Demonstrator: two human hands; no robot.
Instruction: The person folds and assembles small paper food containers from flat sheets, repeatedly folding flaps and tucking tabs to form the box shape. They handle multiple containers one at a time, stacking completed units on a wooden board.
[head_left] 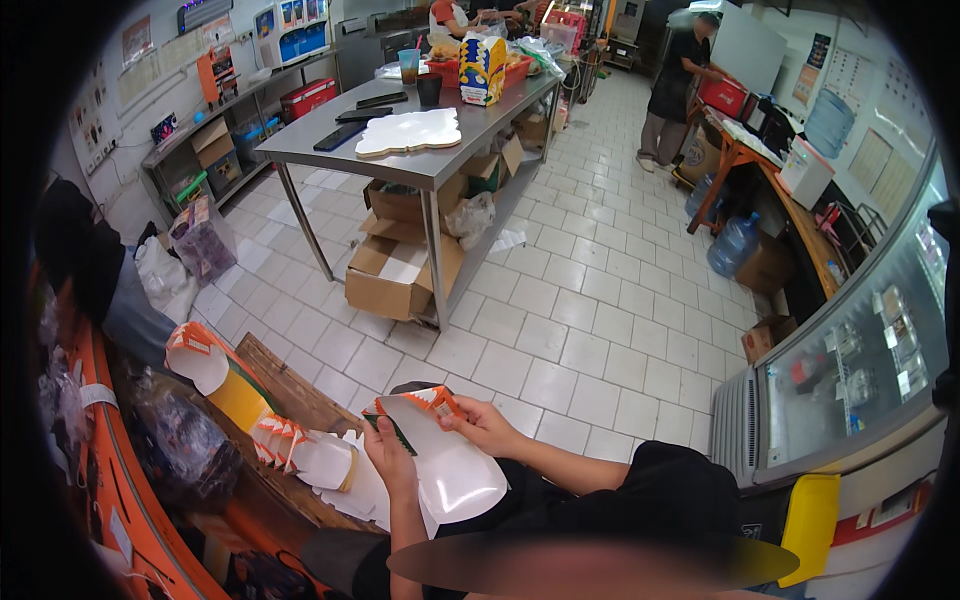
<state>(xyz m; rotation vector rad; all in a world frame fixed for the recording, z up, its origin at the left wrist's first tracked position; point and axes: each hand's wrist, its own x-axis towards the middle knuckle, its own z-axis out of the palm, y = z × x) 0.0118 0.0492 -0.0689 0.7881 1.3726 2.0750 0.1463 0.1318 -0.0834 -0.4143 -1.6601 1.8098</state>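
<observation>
Over my lap I hold a partly folded paperboard food carton (462, 480), white inside with orange and green printing outside. My left hand (390, 455) is closed on its left wall, thumb up beside the green edge. At the carton's far right corner, my right hand (482, 425) pinches the orange-printed flap. The big white panel hangs unfolded toward me. To my left, on a wooden bench (270, 370), lies a row of nested folded cartons (280, 440) in orange and white. Flat white carton blanks (365, 490) lie beside my left wrist, partly hidden by it.
A steel table (420, 165) ahead carries phones, cups and a white scalloped board (410, 132). Cardboard boxes (400, 270) sit beneath it. A glass-door fridge (860, 350) stands close on my right. Another person (685, 90) stands at the far right. Someone sits at my left.
</observation>
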